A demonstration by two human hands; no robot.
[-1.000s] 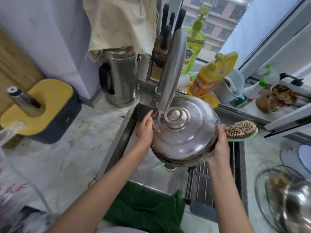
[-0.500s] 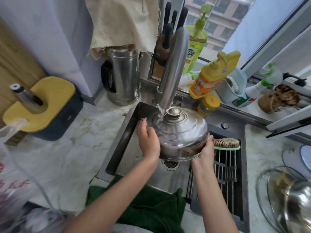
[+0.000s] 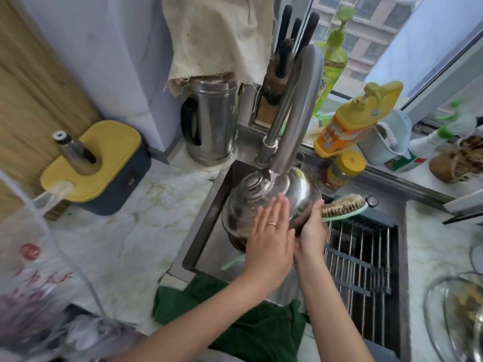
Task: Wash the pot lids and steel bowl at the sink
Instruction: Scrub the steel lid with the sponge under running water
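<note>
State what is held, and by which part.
The right hand grips the pot lid by its rim; the left hand lies flat on its dome.

bright daylight from the window [image 3: 379,35] at upper right, glare on the steel lid [image 3: 261,197] below it, motion blur on hands, strong wide-angle bending and smearing toward edges

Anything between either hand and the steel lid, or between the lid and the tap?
Nothing visible. The left hand lies flat on the dome of the pot lid, and the right hand grips its rim. The faucet spout ends right over the lid beside its knob, with nothing between them.
</note>
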